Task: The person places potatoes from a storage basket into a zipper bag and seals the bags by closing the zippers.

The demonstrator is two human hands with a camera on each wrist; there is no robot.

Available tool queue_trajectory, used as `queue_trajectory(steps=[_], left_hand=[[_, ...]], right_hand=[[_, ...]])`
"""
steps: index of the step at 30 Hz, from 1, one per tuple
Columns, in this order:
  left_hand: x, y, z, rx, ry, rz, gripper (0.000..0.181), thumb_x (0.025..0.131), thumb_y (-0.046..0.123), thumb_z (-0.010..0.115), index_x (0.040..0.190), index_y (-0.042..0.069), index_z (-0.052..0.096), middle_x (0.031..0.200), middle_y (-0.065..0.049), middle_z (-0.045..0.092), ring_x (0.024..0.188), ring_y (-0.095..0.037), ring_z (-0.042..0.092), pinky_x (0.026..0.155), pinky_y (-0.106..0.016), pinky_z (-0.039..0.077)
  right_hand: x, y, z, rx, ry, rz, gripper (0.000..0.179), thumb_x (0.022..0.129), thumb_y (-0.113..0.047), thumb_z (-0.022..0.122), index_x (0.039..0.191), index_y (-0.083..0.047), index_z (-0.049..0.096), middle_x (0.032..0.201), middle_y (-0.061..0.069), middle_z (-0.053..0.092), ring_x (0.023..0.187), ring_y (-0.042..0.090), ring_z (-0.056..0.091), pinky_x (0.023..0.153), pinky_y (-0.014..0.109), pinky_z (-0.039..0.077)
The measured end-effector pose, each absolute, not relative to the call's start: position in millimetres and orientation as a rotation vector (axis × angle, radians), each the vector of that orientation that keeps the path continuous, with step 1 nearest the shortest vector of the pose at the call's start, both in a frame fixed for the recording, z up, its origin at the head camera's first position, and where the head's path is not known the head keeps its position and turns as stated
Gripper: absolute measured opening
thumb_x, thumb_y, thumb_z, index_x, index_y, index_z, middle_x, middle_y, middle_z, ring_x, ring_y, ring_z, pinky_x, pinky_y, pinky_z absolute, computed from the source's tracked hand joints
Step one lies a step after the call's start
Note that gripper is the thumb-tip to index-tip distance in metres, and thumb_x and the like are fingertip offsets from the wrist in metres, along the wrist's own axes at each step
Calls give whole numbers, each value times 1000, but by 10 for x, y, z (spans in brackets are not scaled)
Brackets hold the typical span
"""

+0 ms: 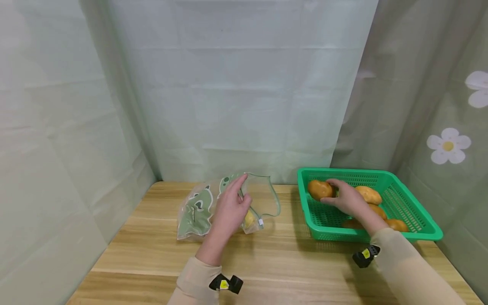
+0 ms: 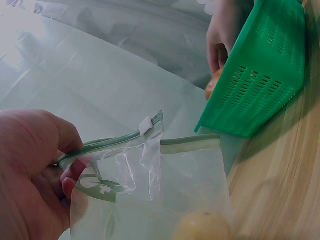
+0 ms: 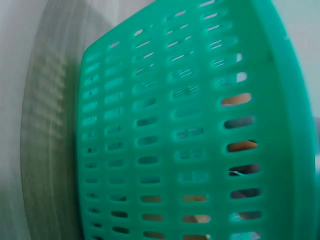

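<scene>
My left hand (image 1: 231, 208) grips the zip edge of a clear zip bag (image 2: 135, 165) printed with green animal shapes, a white slider (image 2: 145, 126) on its zip. Inside the bag, low down, is a pale yellow potato (image 2: 202, 226). At the left end of the green basket (image 1: 418, 207), my right hand (image 1: 348, 199) holds a brown potato (image 1: 319, 190) between thumb and fingers, up near the rim. Several more potatoes (image 1: 368, 195) lie in the basket below and right of that hand. The right wrist view is filled by the basket's slotted wall (image 3: 165, 120), which hides the hand.
Bag and basket stand on a wooden table (image 1: 282, 262), the bag to the left, a strip of tabletop between them. Pale curtains (image 1: 236, 93) hang close behind the table and along both sides, with white flowers (image 1: 448, 146) on the right one.
</scene>
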State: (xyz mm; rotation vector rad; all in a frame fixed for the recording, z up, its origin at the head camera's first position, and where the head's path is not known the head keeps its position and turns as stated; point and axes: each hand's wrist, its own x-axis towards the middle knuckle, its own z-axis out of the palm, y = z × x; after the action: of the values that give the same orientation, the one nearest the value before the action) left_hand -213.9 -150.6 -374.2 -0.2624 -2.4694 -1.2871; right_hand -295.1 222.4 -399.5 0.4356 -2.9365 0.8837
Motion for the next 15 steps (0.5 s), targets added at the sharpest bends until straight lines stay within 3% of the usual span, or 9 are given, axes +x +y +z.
queue_trajectory(steps=[15], left_hand=[[-2140, -1507, -3737, -256, -2477, -1277, 64, 101, 5, 65, 164, 11, 54, 165, -11, 53, 52, -9, 48, 46, -25, 43]], right_hand=[[-2768, 2091, -3703, 454, -2869, 1013, 78, 101, -35, 83, 161, 2, 49, 150, 28, 59, 129, 47, 61, 97, 62, 55]])
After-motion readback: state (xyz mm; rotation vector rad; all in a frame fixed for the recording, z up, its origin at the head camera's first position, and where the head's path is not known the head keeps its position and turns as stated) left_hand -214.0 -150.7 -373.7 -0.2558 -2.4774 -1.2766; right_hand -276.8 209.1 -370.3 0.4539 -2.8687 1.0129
